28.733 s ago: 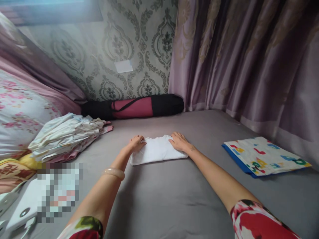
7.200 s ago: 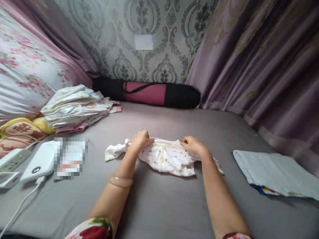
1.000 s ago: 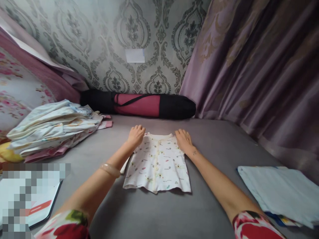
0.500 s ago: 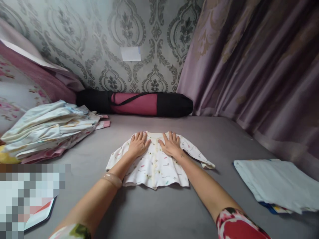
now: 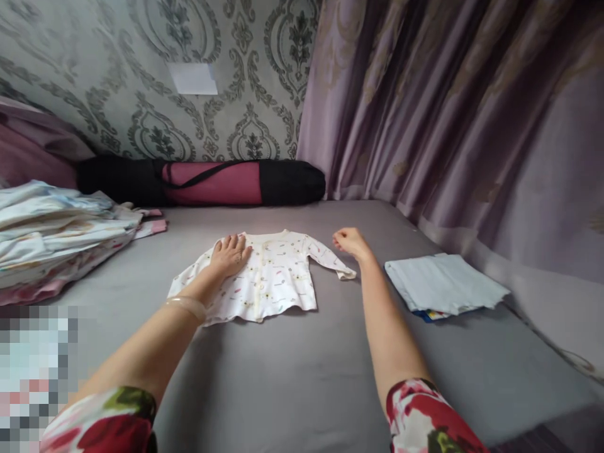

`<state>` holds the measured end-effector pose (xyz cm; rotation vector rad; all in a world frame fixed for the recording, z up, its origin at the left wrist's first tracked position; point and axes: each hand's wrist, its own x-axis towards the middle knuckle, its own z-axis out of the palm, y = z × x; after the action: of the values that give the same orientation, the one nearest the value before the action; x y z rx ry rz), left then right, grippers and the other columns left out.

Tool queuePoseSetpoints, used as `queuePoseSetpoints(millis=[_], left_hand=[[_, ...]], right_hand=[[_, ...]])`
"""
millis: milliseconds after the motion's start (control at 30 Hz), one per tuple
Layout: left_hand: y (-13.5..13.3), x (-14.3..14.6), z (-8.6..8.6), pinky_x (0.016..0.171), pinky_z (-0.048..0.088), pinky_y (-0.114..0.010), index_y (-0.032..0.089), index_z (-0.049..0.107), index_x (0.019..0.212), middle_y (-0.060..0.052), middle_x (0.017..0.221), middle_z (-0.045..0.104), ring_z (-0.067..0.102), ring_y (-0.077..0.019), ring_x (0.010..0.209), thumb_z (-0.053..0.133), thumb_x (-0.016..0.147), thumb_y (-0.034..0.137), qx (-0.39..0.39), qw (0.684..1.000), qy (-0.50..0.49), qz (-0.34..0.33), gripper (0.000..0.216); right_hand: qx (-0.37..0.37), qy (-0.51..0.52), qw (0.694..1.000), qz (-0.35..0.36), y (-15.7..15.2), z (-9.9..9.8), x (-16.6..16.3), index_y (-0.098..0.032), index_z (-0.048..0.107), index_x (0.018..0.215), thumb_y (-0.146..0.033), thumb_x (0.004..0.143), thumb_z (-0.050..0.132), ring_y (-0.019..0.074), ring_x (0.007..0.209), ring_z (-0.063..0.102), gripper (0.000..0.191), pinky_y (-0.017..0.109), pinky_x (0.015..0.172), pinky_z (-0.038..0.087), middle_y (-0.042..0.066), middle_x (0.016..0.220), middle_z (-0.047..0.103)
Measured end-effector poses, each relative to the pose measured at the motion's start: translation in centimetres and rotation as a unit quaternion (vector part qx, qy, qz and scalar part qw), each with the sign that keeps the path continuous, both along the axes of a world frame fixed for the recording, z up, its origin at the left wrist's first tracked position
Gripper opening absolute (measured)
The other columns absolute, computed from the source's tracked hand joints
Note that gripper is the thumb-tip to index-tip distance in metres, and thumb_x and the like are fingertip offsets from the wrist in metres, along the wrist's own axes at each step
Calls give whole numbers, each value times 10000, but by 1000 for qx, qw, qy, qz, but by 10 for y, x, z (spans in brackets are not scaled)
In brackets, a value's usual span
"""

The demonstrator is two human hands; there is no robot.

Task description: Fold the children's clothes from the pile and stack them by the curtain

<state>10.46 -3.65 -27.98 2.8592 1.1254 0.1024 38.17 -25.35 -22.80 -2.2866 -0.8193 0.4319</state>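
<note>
A small white printed baby shirt (image 5: 264,280) lies spread flat on the grey bed sheet (image 5: 292,371), both sleeves out to the sides. My left hand (image 5: 229,254) rests flat on the shirt's left shoulder, fingers stretched out. Beside the end of the right sleeve is my right hand (image 5: 348,241), its fingers curled down onto the sheet near the cuff; I cannot tell whether they pinch the cuff. A pale bangle sits on my left wrist.
A pile of folded light clothes (image 5: 56,229) lies at the left. Folded pale blue cloth (image 5: 443,283) rests at the right near the purple curtain (image 5: 453,126). A black and pink rolled bag (image 5: 202,182) lies along the patterned wall.
My right hand has slid off the shirt's chest out to the right sleeve's end, and the sleeve lies straighter. My left hand shifted to the left shoulder. The view has turned right.
</note>
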Motion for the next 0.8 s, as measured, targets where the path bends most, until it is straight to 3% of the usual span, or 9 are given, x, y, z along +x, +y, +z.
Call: queuePoseSetpoints(millis=[133,200,300,433,533,600,667,733,800], left_hand=[[-14,11,21,1072,198,-596,86,587,1103,-234,1231,554,379,-392,1273,437,916,405,-5,991,-133,-14,399],[-28,25,31,1048,235,-592,122,605,933,-205,1082,604,432,-380,1212,477,904,365,-8,985,-172,-11,276],[-58,56,40,962,373,-485,139,607,882,-166,1007,626,541,-322,1075,527,867,246,-42,986,-159,-21,135],[-102,93,31,775,468,-288,182,599,959,-59,941,664,617,-196,871,610,832,295,-112,981,-145,-68,170],[-125,104,16,769,464,-277,167,553,1093,-60,956,652,605,-193,890,649,802,297,-124,974,-179,-63,334],[-133,106,8,793,455,-290,167,545,1115,-63,943,636,590,-203,912,645,800,274,-119,968,-217,-42,347],[-136,106,2,799,449,-299,179,573,1073,-63,925,620,582,-207,904,625,814,274,-111,964,-241,-24,281],[-136,106,0,803,445,-305,185,607,1011,-66,910,608,578,-208,889,606,829,295,-106,963,-248,-19,212],[-136,107,0,820,440,-308,187,630,978,-67,903,602,573,-208,889,596,840,310,-103,962,-252,-23,188]], right_hand=[[-74,23,997,-27,-35,-12,13,-117,655,747,-234,874,540,100,464,574,207,195,473,451,61,623,671],[-97,26,995,-12,-37,-18,11,-130,656,716,-306,848,595,104,455,561,228,200,470,442,39,572,643],[-112,7,993,22,-32,-19,3,-153,678,743,-359,770,681,132,558,606,208,208,521,446,31,620,659],[-124,-34,991,48,-27,-10,-14,-174,699,805,-206,693,701,191,771,652,116,235,637,457,60,802,706],[-108,-111,987,39,-26,2,-29,-199,695,922,-162,752,604,213,885,648,196,258,705,453,79,942,710],[-85,-152,982,77,-24,7,-38,-206,684,972,-166,778,582,205,903,640,223,250,712,446,72,975,704],[-77,-103,974,186,-21,9,-44,-189,687,936,-197,781,610,177,810,640,173,219,658,438,40,860,703],[-77,10,959,272,-18,8,-45,-160,687,865,-243,793,629,137,644,604,124,195,561,417,2,678,658],[-45,101,963,246,-17,6,-40,-137,676,838,-260,837,590,101,535,542,150,179,487,389,-15,603,612]])
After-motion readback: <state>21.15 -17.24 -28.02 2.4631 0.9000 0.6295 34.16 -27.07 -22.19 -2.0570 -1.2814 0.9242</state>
